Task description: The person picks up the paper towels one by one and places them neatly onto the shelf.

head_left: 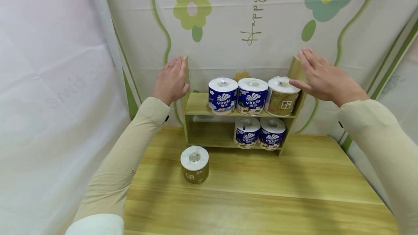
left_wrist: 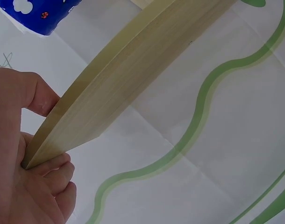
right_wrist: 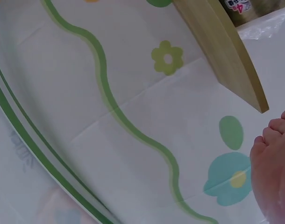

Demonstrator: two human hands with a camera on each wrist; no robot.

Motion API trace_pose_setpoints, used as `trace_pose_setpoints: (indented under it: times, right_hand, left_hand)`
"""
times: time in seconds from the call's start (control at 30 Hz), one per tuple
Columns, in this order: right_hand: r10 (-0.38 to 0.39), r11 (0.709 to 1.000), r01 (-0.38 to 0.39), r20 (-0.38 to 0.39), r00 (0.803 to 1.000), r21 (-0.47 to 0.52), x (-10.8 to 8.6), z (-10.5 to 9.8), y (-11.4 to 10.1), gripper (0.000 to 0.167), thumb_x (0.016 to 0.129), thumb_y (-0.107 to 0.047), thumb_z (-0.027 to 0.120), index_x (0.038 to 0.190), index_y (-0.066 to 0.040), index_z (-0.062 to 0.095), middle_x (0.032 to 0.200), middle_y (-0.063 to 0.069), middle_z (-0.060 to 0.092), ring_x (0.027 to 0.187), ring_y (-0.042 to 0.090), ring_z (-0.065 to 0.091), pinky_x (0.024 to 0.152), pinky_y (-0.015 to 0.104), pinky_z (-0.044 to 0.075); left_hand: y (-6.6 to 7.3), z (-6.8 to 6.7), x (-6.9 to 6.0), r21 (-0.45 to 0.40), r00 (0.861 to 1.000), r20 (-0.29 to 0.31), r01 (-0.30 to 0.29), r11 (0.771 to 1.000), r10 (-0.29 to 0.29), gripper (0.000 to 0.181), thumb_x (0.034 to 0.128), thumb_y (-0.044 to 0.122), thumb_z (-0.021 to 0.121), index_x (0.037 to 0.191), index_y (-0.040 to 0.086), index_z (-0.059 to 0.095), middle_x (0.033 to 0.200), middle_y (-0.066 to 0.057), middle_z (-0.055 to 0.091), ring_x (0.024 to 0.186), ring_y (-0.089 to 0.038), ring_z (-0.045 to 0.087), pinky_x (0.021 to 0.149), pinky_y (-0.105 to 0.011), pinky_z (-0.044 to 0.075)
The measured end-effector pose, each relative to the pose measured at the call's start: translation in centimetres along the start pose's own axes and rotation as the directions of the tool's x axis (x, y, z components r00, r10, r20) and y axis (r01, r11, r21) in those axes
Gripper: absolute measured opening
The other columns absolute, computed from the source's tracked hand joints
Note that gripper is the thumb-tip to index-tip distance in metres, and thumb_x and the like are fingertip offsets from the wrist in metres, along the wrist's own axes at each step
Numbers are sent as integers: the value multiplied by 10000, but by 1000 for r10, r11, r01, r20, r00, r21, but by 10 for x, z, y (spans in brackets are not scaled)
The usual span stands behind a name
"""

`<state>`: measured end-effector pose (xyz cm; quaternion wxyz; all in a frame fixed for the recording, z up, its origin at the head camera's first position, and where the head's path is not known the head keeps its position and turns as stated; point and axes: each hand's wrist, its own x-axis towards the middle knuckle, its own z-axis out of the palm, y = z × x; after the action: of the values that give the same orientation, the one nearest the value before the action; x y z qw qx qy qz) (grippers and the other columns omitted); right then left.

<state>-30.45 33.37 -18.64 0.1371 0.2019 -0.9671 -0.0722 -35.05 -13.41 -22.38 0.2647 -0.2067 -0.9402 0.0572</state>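
A small two-tier wooden shelf (head_left: 198, 105) stands at the back of the table. My left hand (head_left: 171, 81) grips the top of its left side panel (left_wrist: 110, 88), thumb on one face and fingers on the other. My right hand (head_left: 323, 77), fingers straight, is near the top of the right side panel (right_wrist: 231, 60); a gap shows between them in the right wrist view. On the upper tier are two blue toilet rolls (head_left: 223, 99) and a gold-brown toilet roll (head_left: 281, 101) at the right. Two blue toilet rolls (head_left: 247, 137) stand at the lower tier's right.
Another gold-brown toilet roll (head_left: 195, 173) stands upright on the wooden table (head_left: 248, 198), in front of the shelf's left end. A white cloth (head_left: 225, 53) with printed flowers hangs behind the shelf. White cloth (head_left: 55, 82) also hangs at the left side.
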Motion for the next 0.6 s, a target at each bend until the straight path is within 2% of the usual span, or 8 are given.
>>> trace_pose_setpoints:
  times: [0.27,0.6]
  right_hand:
    - [54,997,-55,18,998,47,-1,13,7,971,1099,-610,312,1644,65,-125,1731,290,-170,1623,495,-98,1318,659,26]
    - [68,995,-71,36,997,77,2,26,10,960,1108,-591,303,1630,123,-69,1713,365,-80,1610,536,-52,1320,657,26]
  left_hand:
    - [-1,0,0,11,1000,10,-5,1000,5,714,973,170,480,1587,-143,294,1678,-309,331,1604,-406,304,1346,-467,246]
    - [-1,1,-2,28,1000,5,-7,1000,7,721,986,181,501,1597,-135,284,1682,-302,329,1602,-405,308,1345,-468,248]
